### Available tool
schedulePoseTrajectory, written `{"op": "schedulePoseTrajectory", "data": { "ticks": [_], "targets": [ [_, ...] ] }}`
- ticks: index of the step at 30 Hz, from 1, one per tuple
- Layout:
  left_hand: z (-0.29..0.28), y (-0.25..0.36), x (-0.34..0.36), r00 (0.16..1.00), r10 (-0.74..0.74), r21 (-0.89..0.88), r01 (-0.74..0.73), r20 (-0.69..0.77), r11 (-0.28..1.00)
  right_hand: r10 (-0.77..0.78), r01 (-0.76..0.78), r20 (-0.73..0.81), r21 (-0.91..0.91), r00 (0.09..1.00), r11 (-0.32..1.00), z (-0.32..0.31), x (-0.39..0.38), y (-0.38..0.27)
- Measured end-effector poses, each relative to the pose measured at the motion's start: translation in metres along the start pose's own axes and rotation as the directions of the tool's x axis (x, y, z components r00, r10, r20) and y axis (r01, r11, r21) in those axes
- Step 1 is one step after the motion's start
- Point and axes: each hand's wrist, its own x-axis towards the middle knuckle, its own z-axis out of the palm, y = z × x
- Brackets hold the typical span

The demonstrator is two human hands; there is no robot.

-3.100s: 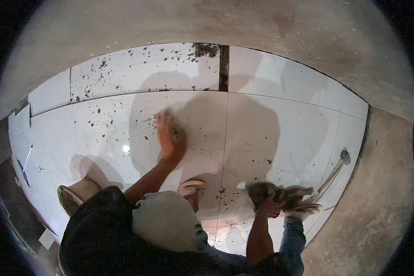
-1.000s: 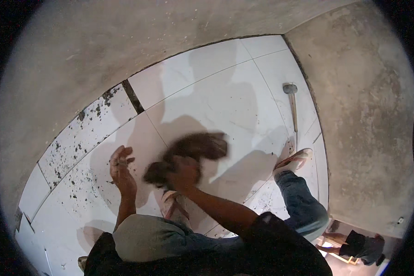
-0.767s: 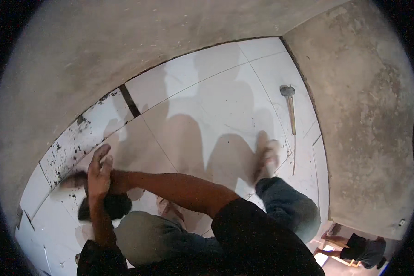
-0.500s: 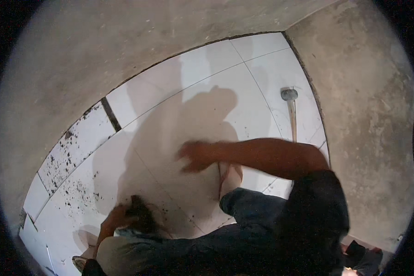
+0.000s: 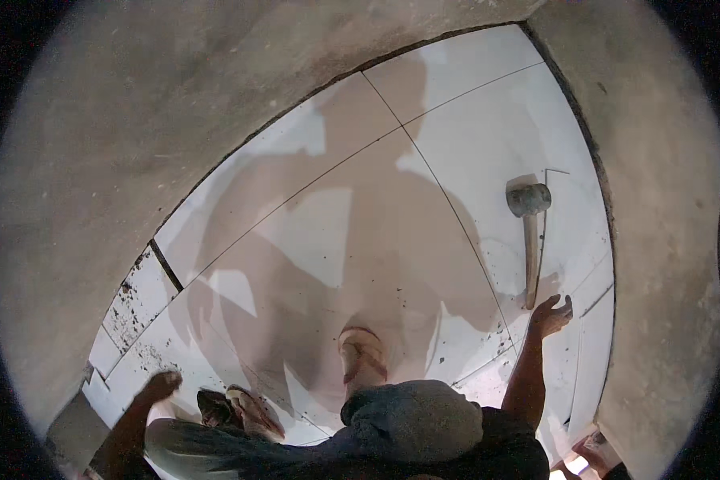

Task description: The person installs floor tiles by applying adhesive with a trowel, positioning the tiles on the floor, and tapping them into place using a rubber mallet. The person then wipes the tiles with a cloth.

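I am low over a floor of large white tiles [image 5: 492,136], seen from above, with my own broad shadow falling across the middle; my right hand [image 5: 550,316] is out to the right, palm bare, its thumb and fingers apart and loosely curved around nothing; just beyond it lies a mallet [image 5: 530,236], flat on the tiles, its dark, blocky head at the far end and its pale wooden handle pointing back toward me, the near tip just beside my fingers; my left hand [image 5: 164,386] is low on the left, seen from the back, and I cannot tell whether its fingers are folded or hold anything; to the right of it, a dark, crumpled cloth [image 5: 214,408] lies just beside my sandalled left foot [image 5: 252,412]; my right foot [image 5: 362,352], also in a sandal, is planted near the centre, in front of my jeans [image 5: 424,420]; dark crumbs [image 5: 128,308] speckle the tiles at the left, near a narrow dark gap [image 5: 166,266]; bare grey walls [image 5: 664,240] rise on the far side and the right, and part of another person [image 5: 604,452] shows at the near right corner.
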Motion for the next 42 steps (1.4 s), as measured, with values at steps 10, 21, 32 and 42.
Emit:
{"op": "schedulePoseTrajectory", "data": {
  "ticks": [10,21,32,42],
  "targets": [
    [-0.191,0.342,0.164,0.453,0.507,0.417,-0.290,-0.733,0.861,-0.338,0.338,0.071,0.007,0.939,0.941,0.008,-0.005,-0.091],
    [-0.220,0.402,0.242,0.156,0.225,0.213,-0.091,-0.962,0.973,-0.523,0.474,0.086,0.318,0.848,0.821,0.002,-0.017,-0.098],
    [-0.211,0.384,0.273,0.007,0.417,0.417,-0.010,-0.909,0.909,-0.599,0.242,0.437,0.635,0.670,0.734,-0.065,-0.150,-0.119],
    [-0.218,0.396,0.275,-0.108,0.273,0.276,-0.018,-0.956,0.961,-0.781,0.475,0.397,0.630,0.482,0.614,-0.078,-0.171,-0.103]
  ]
}}
